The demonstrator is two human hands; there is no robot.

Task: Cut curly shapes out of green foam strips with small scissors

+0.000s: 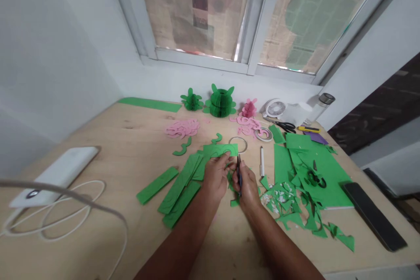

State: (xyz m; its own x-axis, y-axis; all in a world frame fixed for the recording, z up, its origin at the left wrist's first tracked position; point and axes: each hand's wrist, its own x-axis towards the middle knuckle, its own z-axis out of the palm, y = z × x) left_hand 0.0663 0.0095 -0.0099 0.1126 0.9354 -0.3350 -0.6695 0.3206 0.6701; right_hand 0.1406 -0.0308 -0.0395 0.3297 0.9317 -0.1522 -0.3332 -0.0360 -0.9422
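My right hand point(246, 186) is closed round small dark scissors point(239, 170), blades pointing away from me. My left hand point(216, 174) pinches a piece of green paper point(220, 150) at the blades. Both hands hover over the wooden table point(131, 148), close together at its middle. Green paper strips point(179, 188) lie to the left of my left hand. A heap of green offcuts point(288, 205) lies to the right of my right hand, with green sheets point(315, 170) beyond it.
Green and pink folded paper shapes point(220, 103) stand by the window wall, with pink cut-outs point(182, 128), tape rolls point(238, 143), a white pen point(262, 161), other scissors point(285, 126) and a small fan point(274, 107). A power bank point(59, 170) with white cable lies left; a phone point(374, 214) right.
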